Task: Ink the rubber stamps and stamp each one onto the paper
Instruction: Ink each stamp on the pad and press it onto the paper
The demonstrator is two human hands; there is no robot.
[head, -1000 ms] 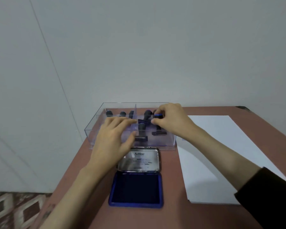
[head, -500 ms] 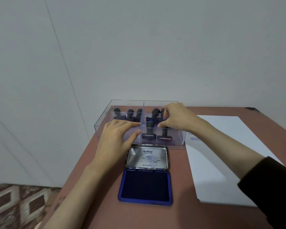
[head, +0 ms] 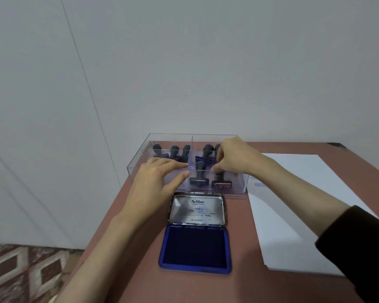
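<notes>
Clear two-compartment box: three rubber stamps in left compartment, four in right. Right hand pinches handle of front-right stamp, standing in box. Left hand flat, fingers straight, on left compartment. Ink pad open just in front; paper to the right.

A brown table meets a grey wall, above patterned floor.

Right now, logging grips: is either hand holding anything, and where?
The right hand pinches a stamp by its handle top; the left hand only rests on the box.
</notes>
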